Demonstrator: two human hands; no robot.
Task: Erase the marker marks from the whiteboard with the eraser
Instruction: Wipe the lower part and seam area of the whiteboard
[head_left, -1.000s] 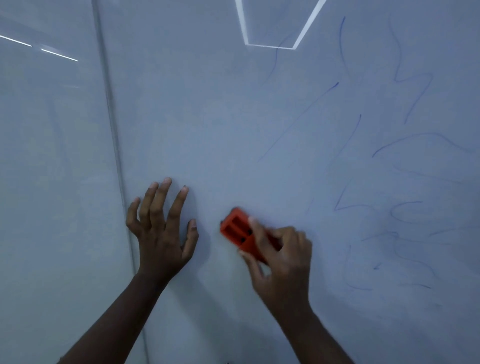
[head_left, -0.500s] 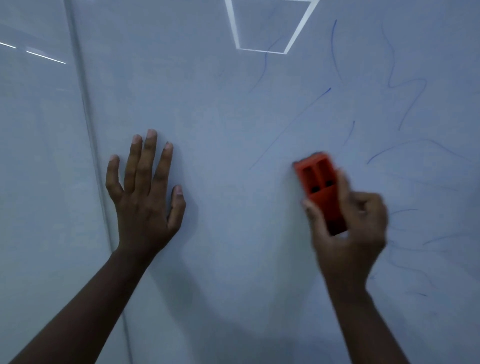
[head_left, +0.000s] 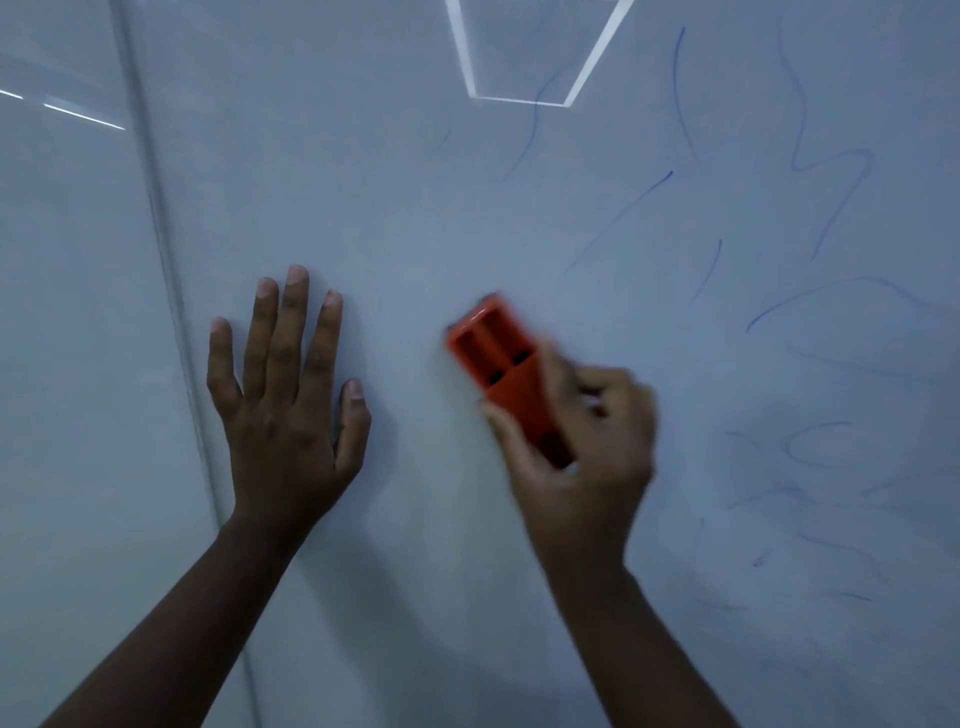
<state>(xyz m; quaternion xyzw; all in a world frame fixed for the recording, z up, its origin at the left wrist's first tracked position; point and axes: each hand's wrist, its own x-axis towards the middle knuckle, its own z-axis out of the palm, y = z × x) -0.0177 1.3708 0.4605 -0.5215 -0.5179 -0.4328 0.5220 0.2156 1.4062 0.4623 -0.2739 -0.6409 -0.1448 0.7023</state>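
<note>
The whiteboard (head_left: 415, 182) fills the view. Thin blue marker marks (head_left: 810, 312) run over its right half, some sharp and some faint and smeared low on the right. My right hand (head_left: 587, 467) grips an orange eraser (head_left: 498, 358) and holds it against the board at the centre, tilted up to the left; hand and eraser are motion-blurred. My left hand (head_left: 285, 400) lies flat on the board to the left of the eraser, fingers straight and spread, holding nothing.
A vertical seam or frame strip (head_left: 166, 312) runs down the board just left of my left hand. Reflections of ceiling lights (head_left: 514, 98) show near the top centre and at the upper left.
The eraser swept from the lower centre up to the right, then came back left and down to the centre. My left hand stayed flat on the board.
</note>
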